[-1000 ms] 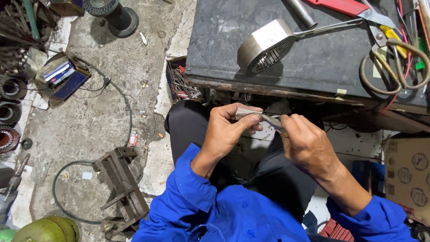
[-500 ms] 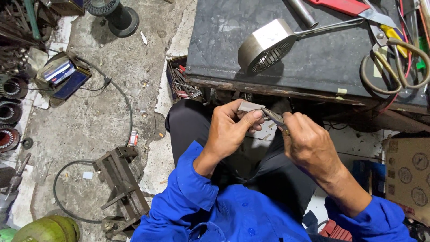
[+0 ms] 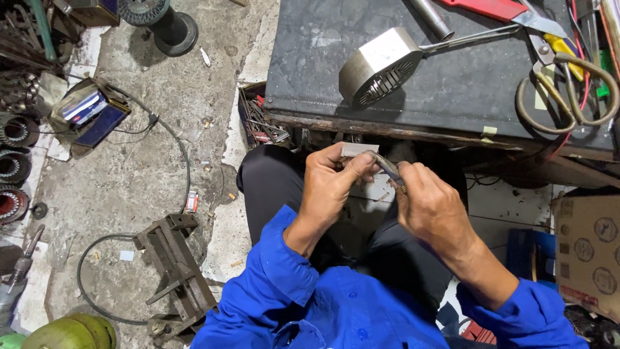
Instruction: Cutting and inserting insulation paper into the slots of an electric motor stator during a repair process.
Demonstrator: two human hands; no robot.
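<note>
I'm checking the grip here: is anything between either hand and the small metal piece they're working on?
Nothing visible: the left hand and right hand both pinch the small metal piece directly, above the lap.

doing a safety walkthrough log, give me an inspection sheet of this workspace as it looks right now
surface: dark worn workbench top, chipped front edge.
job's things: small grey metal strip pinched between both hands; pale flat piece behind it, kind unclear.
clutter: grey metal cylinder with slotted end, large scissors with brass-coloured handles, red-handled tool.
grips: left hand and right hand each closed on the strip, above the lap.
cables: black cable trailing across the floor from a blue-and-tan box.
surroundings: cracked concrete floor, rusty metal vise, motor stators at left, cardboard box at right.
</note>
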